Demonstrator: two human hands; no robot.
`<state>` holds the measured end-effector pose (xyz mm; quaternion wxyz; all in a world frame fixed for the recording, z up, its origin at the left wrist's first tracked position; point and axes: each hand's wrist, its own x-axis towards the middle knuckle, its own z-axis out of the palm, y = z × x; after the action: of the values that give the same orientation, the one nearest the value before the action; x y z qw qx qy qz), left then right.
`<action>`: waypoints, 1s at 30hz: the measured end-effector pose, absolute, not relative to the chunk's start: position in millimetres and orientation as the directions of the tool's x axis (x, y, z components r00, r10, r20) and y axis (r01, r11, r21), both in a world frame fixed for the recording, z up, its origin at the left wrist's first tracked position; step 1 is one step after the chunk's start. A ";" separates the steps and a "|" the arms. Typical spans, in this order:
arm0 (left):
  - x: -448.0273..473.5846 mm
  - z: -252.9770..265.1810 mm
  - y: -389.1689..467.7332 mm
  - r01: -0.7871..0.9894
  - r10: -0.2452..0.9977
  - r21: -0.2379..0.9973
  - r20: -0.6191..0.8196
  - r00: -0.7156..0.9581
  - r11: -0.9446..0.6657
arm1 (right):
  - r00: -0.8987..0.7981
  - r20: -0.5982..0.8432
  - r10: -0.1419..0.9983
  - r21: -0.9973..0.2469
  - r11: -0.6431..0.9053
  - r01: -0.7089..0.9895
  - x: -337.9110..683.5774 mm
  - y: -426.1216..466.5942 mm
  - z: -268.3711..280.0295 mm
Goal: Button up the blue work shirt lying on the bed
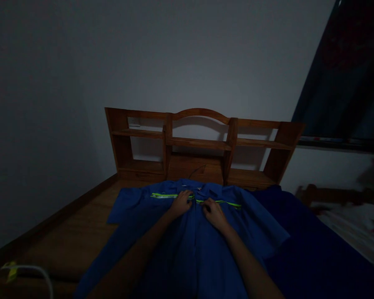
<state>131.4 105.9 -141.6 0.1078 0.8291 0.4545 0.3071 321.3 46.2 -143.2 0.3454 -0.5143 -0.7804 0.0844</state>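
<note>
A blue short-sleeved work shirt (180, 236) with yellow-green reflective strips across the chest lies spread out, front side up, its collar toward the headboard. My left hand (181, 202) is at the left chest strip beside the front opening, fingers curled down on the cloth. Across the opening, my right hand (214, 212) is closed with thumb and fingers pinched at the other front edge, just below the strip. In the dim light the fingertips of both hands are hard to make out.
A wooden headboard with shelves (201, 143) stands against the wall behind the shirt. Dark blue cloth (308, 245) lies to the right, bare wooden boards (71, 232) to the left. A pale cable (34, 268) curves at lower left. A dark curtain (349, 91) hangs at upper right.
</note>
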 end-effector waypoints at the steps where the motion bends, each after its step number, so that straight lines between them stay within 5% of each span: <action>1: 130.3 -144.5 106.7 0.685 0.815 0.454 0.418 0.401 -0.570 | -0.226 0.448 0.865 -0.492 0.449 0.745 320.4 47.5 -143.7; 14: 126.0 -144.6 105.1 0.733 0.846 0.434 0.365 0.388 -0.524 | -0.151 0.369 0.917 -0.548 0.346 0.762 315.7 51.1 -144.8; 22: 127.2 -139.5 129.9 0.738 0.894 0.504 0.267 0.360 -0.448 | -0.140 0.177 0.974 -0.436 0.205 0.876 314.6 92.3 -130.7; 30: 128.5 -151.4 133.7 0.714 0.859 0.495 0.400 0.319 -0.496 | 0.000 0.311 0.951 -0.444 0.145 0.884 306.3 96.6 -136.8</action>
<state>128.5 133.7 -151.4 0.1144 0.8040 0.4890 0.3183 306.3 96.6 -136.8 0.2759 -0.6509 -0.7046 0.0601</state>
